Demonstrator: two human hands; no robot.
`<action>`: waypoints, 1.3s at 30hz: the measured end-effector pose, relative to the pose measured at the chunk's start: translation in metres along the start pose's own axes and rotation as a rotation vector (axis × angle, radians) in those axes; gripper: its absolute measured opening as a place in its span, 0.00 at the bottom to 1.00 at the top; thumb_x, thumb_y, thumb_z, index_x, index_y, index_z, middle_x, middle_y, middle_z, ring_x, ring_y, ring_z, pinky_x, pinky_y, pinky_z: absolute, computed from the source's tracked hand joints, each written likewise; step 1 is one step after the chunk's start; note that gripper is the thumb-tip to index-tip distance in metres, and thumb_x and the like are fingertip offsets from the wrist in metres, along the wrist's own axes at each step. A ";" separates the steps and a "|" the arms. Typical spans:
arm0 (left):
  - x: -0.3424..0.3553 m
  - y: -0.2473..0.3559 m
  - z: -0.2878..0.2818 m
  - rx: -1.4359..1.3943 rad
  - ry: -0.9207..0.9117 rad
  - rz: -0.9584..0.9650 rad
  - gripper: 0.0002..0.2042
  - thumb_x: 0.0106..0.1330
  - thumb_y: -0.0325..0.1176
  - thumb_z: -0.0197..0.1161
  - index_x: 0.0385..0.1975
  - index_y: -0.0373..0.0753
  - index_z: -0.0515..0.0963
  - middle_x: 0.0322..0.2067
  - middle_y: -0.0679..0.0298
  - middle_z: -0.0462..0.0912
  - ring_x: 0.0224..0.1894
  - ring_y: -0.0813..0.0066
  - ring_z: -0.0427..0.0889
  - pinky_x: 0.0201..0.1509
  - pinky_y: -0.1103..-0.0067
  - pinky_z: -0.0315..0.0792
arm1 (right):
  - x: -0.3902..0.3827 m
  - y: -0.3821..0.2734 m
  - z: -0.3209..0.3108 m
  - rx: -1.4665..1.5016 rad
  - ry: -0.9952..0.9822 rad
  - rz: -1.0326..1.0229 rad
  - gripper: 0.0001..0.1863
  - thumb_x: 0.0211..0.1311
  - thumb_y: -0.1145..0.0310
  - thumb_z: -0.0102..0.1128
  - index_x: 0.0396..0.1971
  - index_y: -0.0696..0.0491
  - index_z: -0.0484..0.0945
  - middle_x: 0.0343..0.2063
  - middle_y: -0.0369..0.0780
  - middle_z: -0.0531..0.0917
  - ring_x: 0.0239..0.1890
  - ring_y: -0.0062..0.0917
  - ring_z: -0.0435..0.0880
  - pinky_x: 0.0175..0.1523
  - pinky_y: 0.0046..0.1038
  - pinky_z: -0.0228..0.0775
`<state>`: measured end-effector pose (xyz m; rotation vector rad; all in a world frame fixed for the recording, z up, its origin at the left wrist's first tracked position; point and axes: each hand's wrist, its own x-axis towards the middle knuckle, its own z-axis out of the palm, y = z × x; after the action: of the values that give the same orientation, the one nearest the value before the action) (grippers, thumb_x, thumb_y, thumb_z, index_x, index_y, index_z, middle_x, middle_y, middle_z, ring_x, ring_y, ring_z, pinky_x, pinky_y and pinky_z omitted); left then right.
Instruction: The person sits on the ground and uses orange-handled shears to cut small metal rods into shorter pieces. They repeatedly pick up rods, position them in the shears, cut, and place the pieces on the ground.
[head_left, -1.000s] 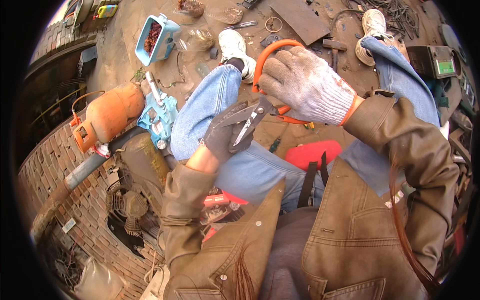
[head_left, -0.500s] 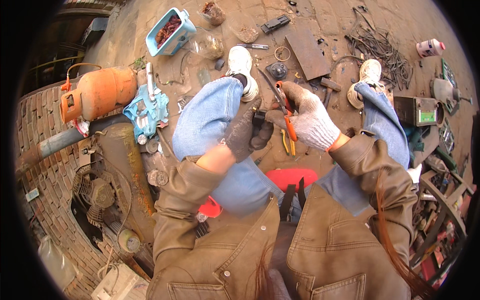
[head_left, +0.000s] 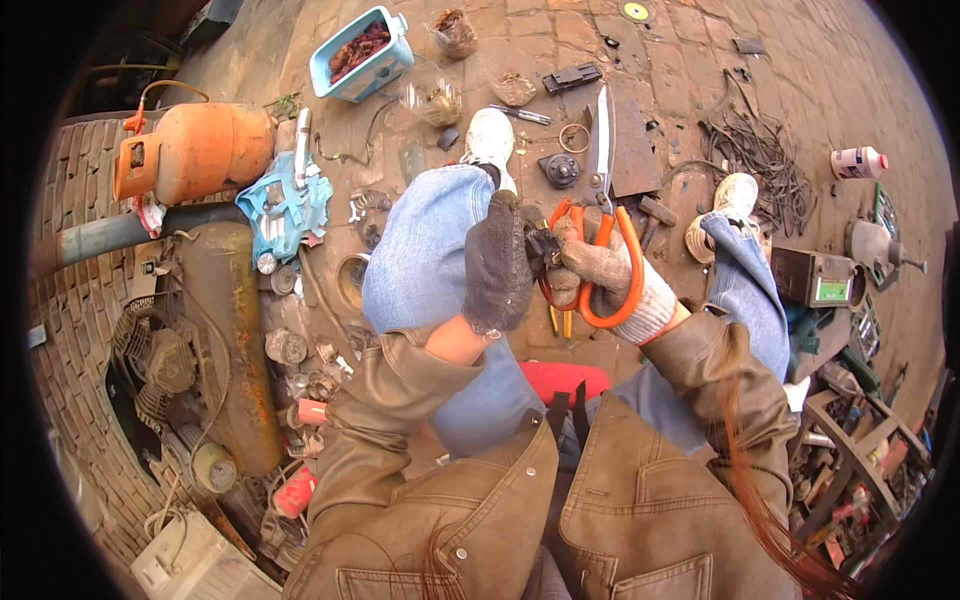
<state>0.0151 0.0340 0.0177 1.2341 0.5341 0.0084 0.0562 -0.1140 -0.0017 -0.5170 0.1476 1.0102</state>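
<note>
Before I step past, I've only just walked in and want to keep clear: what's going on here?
A person's gloved right hand holds orange-handled scissors, which point ahead. The left hand, in a dark glove, holds a small black part close to the right hand; its details are partly hidden. A hammer lies near the right shoe.

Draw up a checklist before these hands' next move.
1. Left hand and right hand gloved: ok.
2. Orange-handled scissors in the right hand, blades pointing away from the brown jacket: ok.
3. Small black part in the left hand's grasp: ok.
4. Space between the sneakers free of tools: not ok; a hammer lies there.
5. Orange gas cylinder turned off: cannot tell.
</note>
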 end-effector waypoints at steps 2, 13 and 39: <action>0.000 0.001 -0.001 0.041 -0.046 0.060 0.24 0.74 0.53 0.42 0.29 0.37 0.75 0.23 0.69 0.74 0.24 0.83 0.71 0.29 0.84 0.70 | 0.000 0.001 -0.004 0.004 -0.036 0.011 0.12 0.59 0.70 0.64 0.40 0.51 0.70 0.29 0.32 0.74 0.28 0.17 0.73 0.33 0.24 0.66; 0.026 -0.014 -0.017 0.380 0.034 0.347 0.17 0.73 0.47 0.50 0.39 0.37 0.74 0.28 0.69 0.76 0.28 0.84 0.72 0.30 0.83 0.69 | 0.004 -0.029 0.010 -0.901 0.442 -0.057 0.15 0.58 0.63 0.65 0.41 0.55 0.75 0.31 0.37 0.77 0.36 0.14 0.75 0.38 0.21 0.69; 0.041 -0.022 -0.021 0.506 0.203 0.552 0.16 0.71 0.37 0.52 0.28 0.30 0.75 0.20 0.48 0.75 0.23 0.52 0.74 0.28 0.66 0.66 | -0.012 -0.012 0.026 -1.827 0.388 -0.684 0.26 0.46 0.69 0.66 0.46 0.62 0.69 0.36 0.52 0.75 0.39 0.47 0.78 0.43 0.41 0.71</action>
<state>0.0364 0.0566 -0.0226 1.8599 0.3623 0.4947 0.0565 -0.1158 0.0287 -2.2282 -0.6673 0.0801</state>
